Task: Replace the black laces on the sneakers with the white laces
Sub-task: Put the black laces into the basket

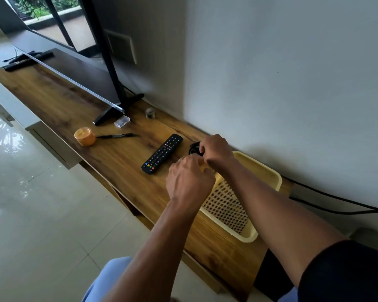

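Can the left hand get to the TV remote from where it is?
Probably yes. The left hand is right beside the remote on the wooden shelf, and nothing lies between them. It seems busy at the basket rim, though, so it may need to let go first.

Soft daylight from the window (52, 9) upper left, glare on the floor tiles (13, 149), wide-angle bending at edges, slightly soft overall.

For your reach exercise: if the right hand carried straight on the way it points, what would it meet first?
Probably the black laces it already touches; past them lies bare shelf, with the remote just off that line. Depth is uncertain.
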A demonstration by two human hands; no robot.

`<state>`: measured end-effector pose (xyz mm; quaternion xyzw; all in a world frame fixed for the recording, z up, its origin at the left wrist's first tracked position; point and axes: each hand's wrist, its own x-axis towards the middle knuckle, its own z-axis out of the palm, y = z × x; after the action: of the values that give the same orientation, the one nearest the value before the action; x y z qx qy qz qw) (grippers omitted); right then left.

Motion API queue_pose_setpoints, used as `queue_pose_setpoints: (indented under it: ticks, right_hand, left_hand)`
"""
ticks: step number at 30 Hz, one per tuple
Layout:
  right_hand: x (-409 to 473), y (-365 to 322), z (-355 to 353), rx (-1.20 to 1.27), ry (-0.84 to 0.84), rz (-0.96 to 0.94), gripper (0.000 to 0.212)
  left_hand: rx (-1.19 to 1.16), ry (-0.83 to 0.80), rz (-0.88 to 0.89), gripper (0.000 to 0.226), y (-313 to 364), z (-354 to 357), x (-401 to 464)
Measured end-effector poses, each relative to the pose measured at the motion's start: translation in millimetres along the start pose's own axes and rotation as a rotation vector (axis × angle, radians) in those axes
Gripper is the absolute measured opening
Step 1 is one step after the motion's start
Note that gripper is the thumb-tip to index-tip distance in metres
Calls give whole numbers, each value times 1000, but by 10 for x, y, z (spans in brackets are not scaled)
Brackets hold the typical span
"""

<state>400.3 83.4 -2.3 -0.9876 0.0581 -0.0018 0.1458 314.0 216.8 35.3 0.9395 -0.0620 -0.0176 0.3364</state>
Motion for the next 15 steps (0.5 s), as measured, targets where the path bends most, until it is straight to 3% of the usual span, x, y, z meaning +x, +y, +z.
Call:
queue_pose_setpoints:
  ticks: [3, 9, 15]
  right_hand:
    - [-54, 46, -37, 124, 119, -20, 21]
    - [-423, 92, -404, 327, 384, -74, 21]
    - [-926, 84, -928, 557, 538, -37, 17]
  left_hand:
    - [-22, 10, -20, 38, 22, -51, -14]
    - [-112, -26, -107, 77, 53, -104, -5]
    - [-288, -36, -67, 108, 48, -110, -23]
